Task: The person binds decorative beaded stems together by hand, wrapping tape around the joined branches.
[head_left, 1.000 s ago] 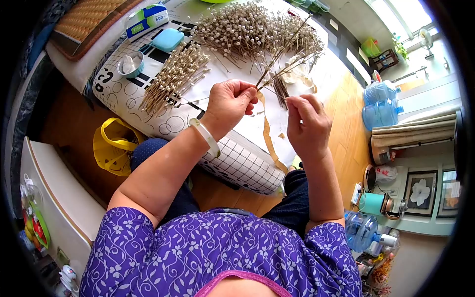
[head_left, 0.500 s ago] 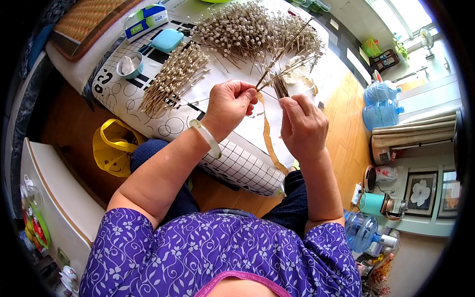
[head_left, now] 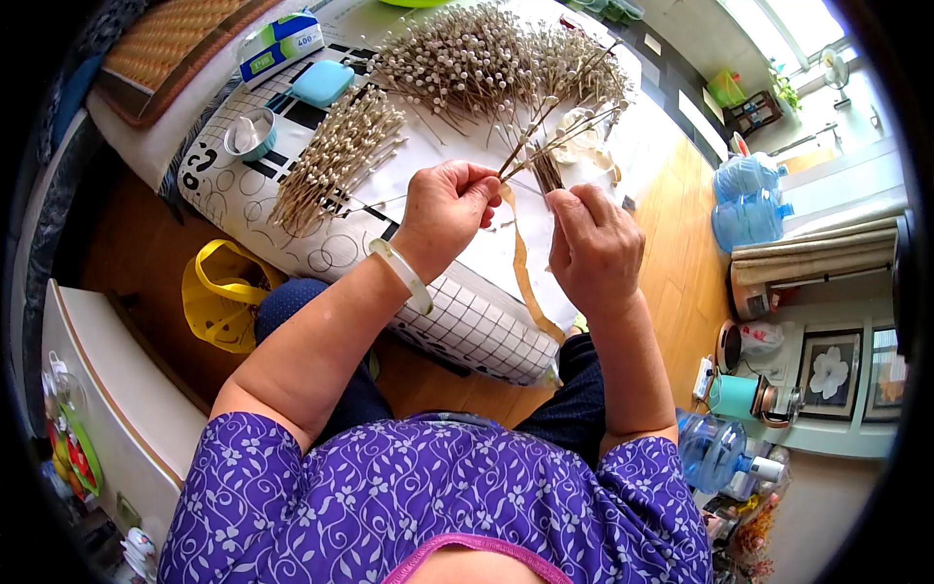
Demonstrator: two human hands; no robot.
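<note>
My left hand (head_left: 449, 209) pinches a small spray of dried stems (head_left: 520, 146) with pale buds, which points up and away over the table. From those fingertips a narrow tan tape strip (head_left: 522, 263) hangs down toward the table edge. My right hand (head_left: 595, 243) is closed, thumb against fingers, just right of the spray. Dark stem ends (head_left: 547, 170) show right above its fingertips; whether it grips them I cannot tell. Beyond lie a big heap of white-budded dried stems (head_left: 457, 58) and, to the left, a smaller bunch (head_left: 336, 156).
The patterned tablecloth (head_left: 302, 238) bears a blue-green cup (head_left: 251, 134), a light-blue case (head_left: 323, 84), a tissue pack (head_left: 280, 47) and cream curled pieces (head_left: 587, 146). A yellow bag (head_left: 222, 302) sits on the floor at left. Large water bottles (head_left: 749, 214) stand at right.
The view has shifted slightly. Both hands stay almost in place, the left still pinching the spray and the tape still hanging.
</note>
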